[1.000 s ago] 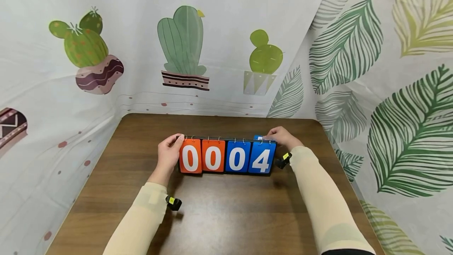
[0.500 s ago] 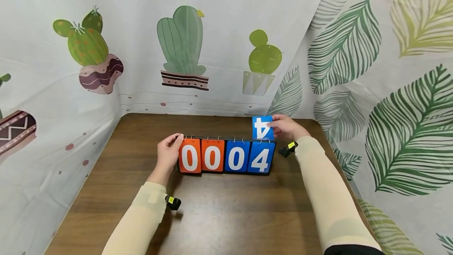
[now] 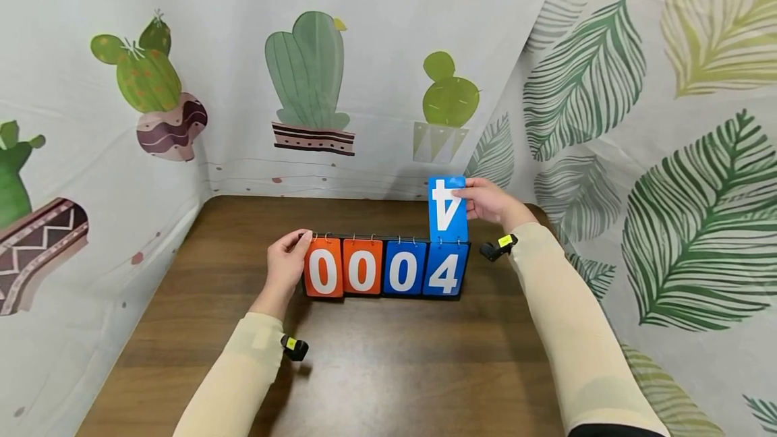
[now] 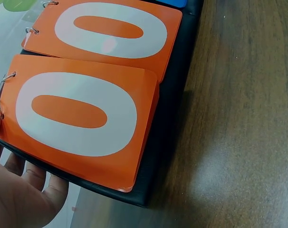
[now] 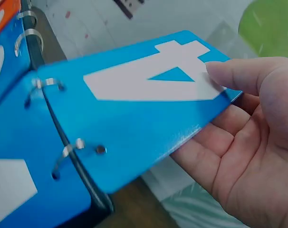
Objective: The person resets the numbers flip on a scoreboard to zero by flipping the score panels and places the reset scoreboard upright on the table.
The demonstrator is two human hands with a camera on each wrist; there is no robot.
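A flip scoreboard (image 3: 384, 295) with a black backing stands on the table, its front reading 0 0 on orange cards (image 4: 87, 114) and 0 4 on blue ones. My left hand (image 3: 286, 263) grips its left end, thumb at the top corner and fingers behind the backing. Above the top edge, my right hand (image 3: 490, 202) pinches a blue number card (image 5: 134, 85) between thumb and fingers. That card stands up from its metal rings (image 5: 72, 147), showing an upside-down 4. Below it hangs another blue card (image 3: 444, 272) with an upright 4.
The scoreboard is on a brown wooden table (image 3: 376, 363) with rounded back corners. Behind the table hangs a white cloth (image 3: 388, 86) printed with cacti, and large leaf prints cover the right side. Each wrist wears a small black camera (image 3: 295, 348).
My right hand has moved up and slightly right, lifting the blue card from just behind the top edge until it stands upright. My left hand keeps its hold on the left end.
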